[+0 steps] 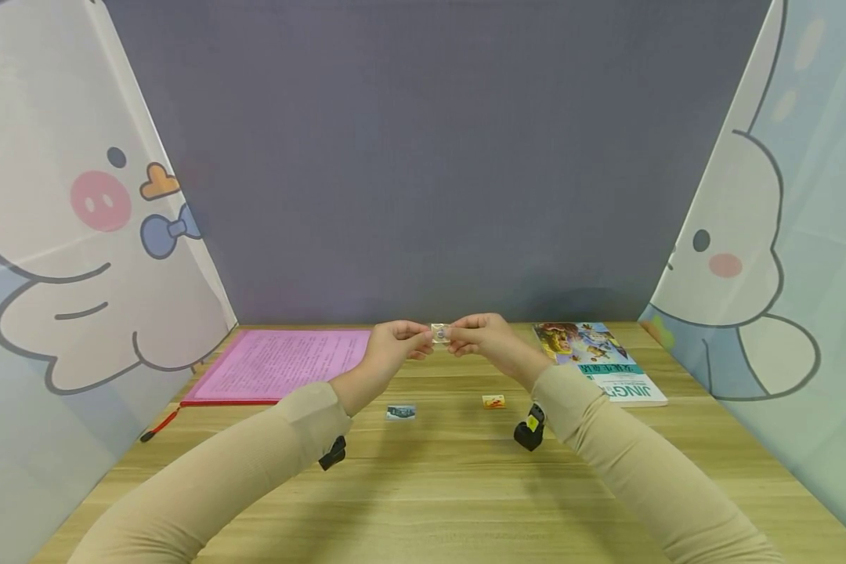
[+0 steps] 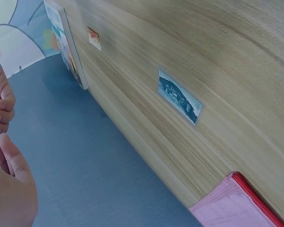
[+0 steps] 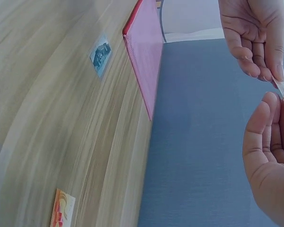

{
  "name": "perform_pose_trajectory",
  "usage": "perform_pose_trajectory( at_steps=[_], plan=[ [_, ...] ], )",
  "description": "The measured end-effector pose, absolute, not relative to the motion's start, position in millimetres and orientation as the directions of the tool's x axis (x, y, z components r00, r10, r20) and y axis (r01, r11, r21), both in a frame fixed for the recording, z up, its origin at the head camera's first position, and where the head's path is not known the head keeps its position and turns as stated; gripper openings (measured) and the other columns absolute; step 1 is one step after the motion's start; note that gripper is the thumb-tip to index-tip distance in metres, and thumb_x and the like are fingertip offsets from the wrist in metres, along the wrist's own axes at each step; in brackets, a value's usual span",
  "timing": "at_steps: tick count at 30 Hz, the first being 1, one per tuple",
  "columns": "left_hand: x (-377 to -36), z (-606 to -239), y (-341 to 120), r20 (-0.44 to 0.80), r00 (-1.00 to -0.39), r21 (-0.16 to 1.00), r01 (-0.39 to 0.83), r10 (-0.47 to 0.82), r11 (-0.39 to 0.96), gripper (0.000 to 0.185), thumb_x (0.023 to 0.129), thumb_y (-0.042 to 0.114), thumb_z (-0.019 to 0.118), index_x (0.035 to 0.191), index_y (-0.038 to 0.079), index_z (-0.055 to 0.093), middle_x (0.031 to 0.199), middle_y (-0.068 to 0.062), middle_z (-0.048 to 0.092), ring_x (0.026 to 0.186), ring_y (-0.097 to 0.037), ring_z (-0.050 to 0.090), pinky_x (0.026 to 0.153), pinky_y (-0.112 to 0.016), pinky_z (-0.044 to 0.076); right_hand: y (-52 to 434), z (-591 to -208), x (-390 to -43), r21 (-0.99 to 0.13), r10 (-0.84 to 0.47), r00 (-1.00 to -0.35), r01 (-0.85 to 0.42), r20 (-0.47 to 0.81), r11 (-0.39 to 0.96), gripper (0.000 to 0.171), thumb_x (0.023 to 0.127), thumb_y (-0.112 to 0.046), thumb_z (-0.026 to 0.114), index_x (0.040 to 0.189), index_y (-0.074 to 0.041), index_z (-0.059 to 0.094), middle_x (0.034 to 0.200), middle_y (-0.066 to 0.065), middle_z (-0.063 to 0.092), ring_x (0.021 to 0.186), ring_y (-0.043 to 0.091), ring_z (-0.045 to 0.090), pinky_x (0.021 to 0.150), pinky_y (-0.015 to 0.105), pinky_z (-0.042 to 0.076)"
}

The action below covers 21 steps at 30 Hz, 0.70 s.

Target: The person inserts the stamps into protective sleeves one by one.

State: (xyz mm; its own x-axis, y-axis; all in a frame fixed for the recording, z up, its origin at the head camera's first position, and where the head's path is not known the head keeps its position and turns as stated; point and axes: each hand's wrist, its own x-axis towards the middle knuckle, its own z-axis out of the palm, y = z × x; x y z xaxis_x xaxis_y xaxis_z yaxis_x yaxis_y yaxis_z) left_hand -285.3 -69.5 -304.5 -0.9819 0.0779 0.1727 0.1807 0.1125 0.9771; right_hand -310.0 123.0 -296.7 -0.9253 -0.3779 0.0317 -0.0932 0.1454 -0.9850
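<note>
Head view: both hands are raised above the wooden counter [image 1: 437, 478], meeting at the centre in front of the grey back wall. The left hand [image 1: 392, 343] and the right hand [image 1: 481, 337] each pinch one end of a small card [image 1: 439, 333], so the fingers of both are clamped on it and the card hangs in the air between them, clear of the counter. Its printed face is too small to read.

On the counter below, a blue-grey card [image 1: 401, 412] lies under the left wrist and an orange card [image 1: 493, 402] lies under the right wrist, the two well apart. A pink sheet [image 1: 275, 364] in a red-edged folder lies at the left rear, with a red pen [image 1: 158, 426] just off its near corner. An illustrated book [image 1: 599, 360] lies flat at the right rear.

Right wrist view: thumb and fingertips [image 3: 274, 71] of the left hand grip the card edge-on (it appears as a thin pale strip); the blue-grey and orange cards show beyond.
</note>
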Motion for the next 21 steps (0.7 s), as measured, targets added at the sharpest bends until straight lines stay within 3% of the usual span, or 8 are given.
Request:
perform_pose_trajectory(
  at_steps=[10, 21],
  plan=[
    [-285.5, -304.9, -69.1, 0.158, -0.984, 0.983, 0.165, 0.079, 0.081, 0.017, 0.091, 0.01, 0.068, 0.1, -0.005, 0.07, 0.1, -0.023, 0.072, 0.074, -0.012, 0.07, 0.075, -0.03, 0.062, 119.9, -297.7, -308.1, -0.992, -0.369, -0.929, -0.062, 0.018, 0.107, 0.019, 0.096, -0.014, 0.062, 0.105, 0.002, 0.062, 0.092, 0.006, 0.066, 0.083, 0.017, 0.064, 0.078, 0.027, 0.058],
    [-286.2, -306.7, -67.0, 0.174, -0.984, 0.981, 0.177, 0.043, 0.083, 0.016, 0.088, 0.007, 0.07, 0.096, -0.007, 0.07, 0.086, -0.015, 0.074, 0.069, -0.012, 0.07, 0.077, -0.035, 0.062, 123.0, -297.0, -310.4, -0.989, -0.431, -0.902, -0.044, -0.021, 0.141, 0.025, 0.096, -0.015, 0.062, 0.11, 0.006, 0.063, 0.093, 0.007, 0.071, 0.082, 0.017, 0.066, 0.086, 0.036, 0.058]
  ],
)
